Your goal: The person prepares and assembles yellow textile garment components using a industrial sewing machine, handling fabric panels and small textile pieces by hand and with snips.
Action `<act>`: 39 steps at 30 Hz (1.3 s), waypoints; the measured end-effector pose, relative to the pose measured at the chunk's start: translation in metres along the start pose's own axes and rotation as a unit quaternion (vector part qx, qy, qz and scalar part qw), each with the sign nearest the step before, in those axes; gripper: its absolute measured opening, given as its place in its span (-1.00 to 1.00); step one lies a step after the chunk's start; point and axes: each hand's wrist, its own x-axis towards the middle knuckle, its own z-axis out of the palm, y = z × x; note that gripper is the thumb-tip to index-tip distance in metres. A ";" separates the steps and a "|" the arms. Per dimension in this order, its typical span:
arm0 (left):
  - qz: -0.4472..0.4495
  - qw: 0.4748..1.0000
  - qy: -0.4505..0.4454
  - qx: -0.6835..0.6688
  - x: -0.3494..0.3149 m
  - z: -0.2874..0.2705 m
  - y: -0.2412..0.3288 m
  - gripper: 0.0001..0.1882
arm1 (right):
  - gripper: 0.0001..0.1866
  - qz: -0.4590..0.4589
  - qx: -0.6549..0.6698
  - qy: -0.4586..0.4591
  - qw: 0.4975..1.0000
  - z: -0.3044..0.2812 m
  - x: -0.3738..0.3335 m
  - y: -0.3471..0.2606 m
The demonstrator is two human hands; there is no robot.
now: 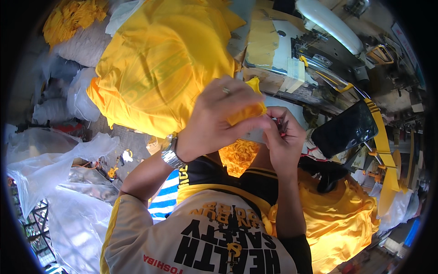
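My left hand [219,112], with a ring and a metal wristwatch [172,153], pinches a piece of yellow cloth [248,109] in front of my chest. Close against it, my right hand [285,137] is closed around a small red-handled tool [281,128]; its working end is mostly hidden by my fingers. The thumbs of both hands nearly meet at the cloth's edge. Beyond my left hand a large yellow shirt [150,68] with a faded oval print is spread over a heap.
A sewing machine [328,25] and its worktable [273,50] stand at far right. A dark phone [344,128] sits on a holder near my right hand. Yellow garments [337,219] are piled at right, yellow scraps [239,157] lie below my hands, and clear plastic bags [50,155] are at left.
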 end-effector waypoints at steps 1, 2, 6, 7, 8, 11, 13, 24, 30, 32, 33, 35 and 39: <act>-0.006 0.999 -0.038 -0.018 -0.002 0.001 -0.001 -0.85 | -0.94 0.002 -0.004 -0.001 1.000 0.000 -0.002 0.000; -0.027 0.998 -0.044 -0.046 0.000 -0.001 -0.002 -0.87 | -0.94 0.001 -0.008 0.003 1.000 -0.001 -0.002 -0.001; -0.249 0.905 0.194 -0.286 0.007 -0.037 -0.029 -0.86 | -0.92 0.006 -0.021 0.015 1.000 -0.008 0.001 -0.002; -0.238 0.884 0.221 -0.336 0.009 -0.046 -0.036 -0.87 | -0.91 0.004 -0.018 0.014 1.000 -0.009 0.001 -0.003; -0.208 0.917 0.254 -0.228 0.011 -0.045 -0.036 -0.85 | -0.90 0.001 -0.015 0.010 1.000 -0.008 0.002 -0.003; -0.114 0.969 0.219 -0.012 0.015 -0.039 -0.022 -0.74 | -0.90 0.026 -0.015 0.003 1.000 -0.009 0.003 -0.006; -0.066 0.997 0.034 -0.025 0.010 -0.030 -0.006 -0.66 | -0.91 0.028 -0.030 -0.011 0.999 -0.008 0.004 -0.007; -0.065 0.962 -0.198 -0.177 0.050 -0.026 -0.003 -0.77 | -0.91 -0.053 -0.074 -0.042 0.995 -0.006 0.020 -0.045; 0.044 0.985 -0.165 0.018 0.114 -0.078 -0.006 -0.90 | -0.75 -0.083 -0.101 -0.016 0.991 0.048 0.000 -0.019; 0.080 0.988 -0.126 -0.042 0.139 -0.091 -0.002 -0.90 | -0.72 -0.088 -0.121 -0.034 0.988 0.073 -0.009 -0.002; 0.070 0.988 -0.121 -0.067 0.146 -0.099 -0.003 -0.91 | -0.73 -0.107 -0.130 -0.030 0.985 0.083 -0.009 0.009; 0.050 0.986 -0.107 -0.120 0.157 -0.116 -0.005 -0.91 | -0.73 -0.157 -0.132 -0.007 0.979 0.099 -0.004 0.010; 0.015 0.965 -0.108 -0.239 0.168 -0.138 -0.005 -0.98 | -0.78 -0.228 -0.099 0.007 0.969 0.122 0.029 -0.011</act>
